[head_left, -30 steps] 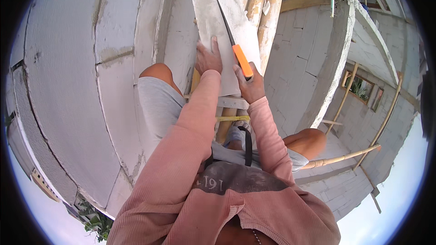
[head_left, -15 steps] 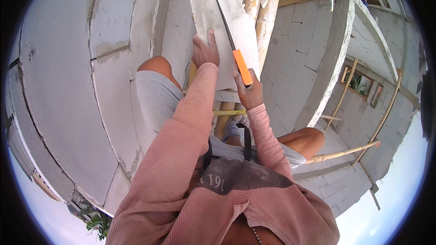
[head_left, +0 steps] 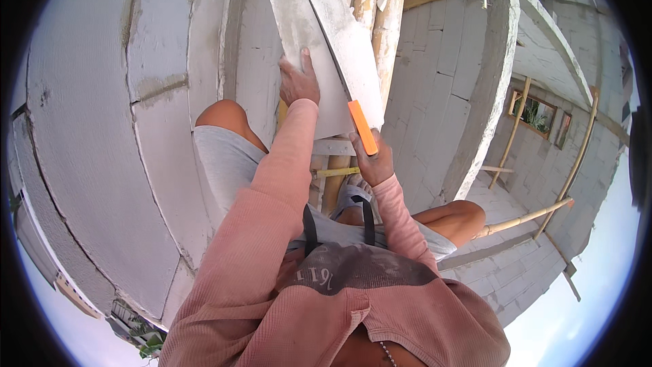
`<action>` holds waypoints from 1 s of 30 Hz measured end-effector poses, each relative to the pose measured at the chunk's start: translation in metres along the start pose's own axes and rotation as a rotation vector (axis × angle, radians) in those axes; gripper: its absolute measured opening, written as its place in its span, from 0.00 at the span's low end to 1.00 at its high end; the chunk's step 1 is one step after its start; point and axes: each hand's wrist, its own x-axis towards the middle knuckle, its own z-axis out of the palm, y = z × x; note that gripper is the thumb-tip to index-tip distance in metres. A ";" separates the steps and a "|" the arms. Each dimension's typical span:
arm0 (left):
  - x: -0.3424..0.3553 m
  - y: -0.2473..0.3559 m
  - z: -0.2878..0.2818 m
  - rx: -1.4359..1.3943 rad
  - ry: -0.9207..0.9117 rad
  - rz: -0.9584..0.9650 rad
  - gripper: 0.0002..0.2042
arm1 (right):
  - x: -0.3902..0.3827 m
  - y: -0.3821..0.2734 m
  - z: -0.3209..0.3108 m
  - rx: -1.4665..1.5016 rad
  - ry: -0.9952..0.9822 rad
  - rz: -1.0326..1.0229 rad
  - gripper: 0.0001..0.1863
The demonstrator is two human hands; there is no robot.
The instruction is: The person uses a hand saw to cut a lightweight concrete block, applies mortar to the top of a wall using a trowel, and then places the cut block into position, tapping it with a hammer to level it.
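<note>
A pale grey lightweight concrete block (head_left: 299, 13) lies lengthwise in front of me, over bamboo poles. My left hand (head_left: 299, 85) grips its left side, with the thumb stretched along the top face and the other fingers bent over the edge, partly hidden. My right hand (head_left: 375, 162) is wrapped round the orange handle of a handsaw (head_left: 362, 126). The saw's long dark blade runs away from me in a slanting line across the block, seen almost edge-on; its teeth are hidden. Pale dust coats the fingers of both hands.
A tall block wall (head_left: 81, 95) rises close on my left. Bamboo poles (head_left: 388, 20) run beyond the block, and a yellow strip (head_left: 333, 172) crosses near my foot. To the right stand a rough wall edge (head_left: 485, 109) and a bamboo rail (head_left: 523, 219).
My right hand has drawn the saw handle back toward my body. The left hand keeps its hold on the block. The whole view has shifted slightly.
</note>
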 end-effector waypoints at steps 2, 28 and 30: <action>0.005 0.005 -0.005 -0.023 0.005 -0.019 0.29 | -0.071 0.012 -0.020 -0.148 0.014 -0.051 0.14; 0.006 0.000 -0.008 -0.028 -0.030 0.003 0.30 | -0.027 0.024 -0.004 -0.036 -0.087 0.091 0.13; 0.018 0.011 -0.003 -0.078 -0.003 0.048 0.30 | -0.084 0.049 -0.023 -0.165 -0.037 -0.069 0.12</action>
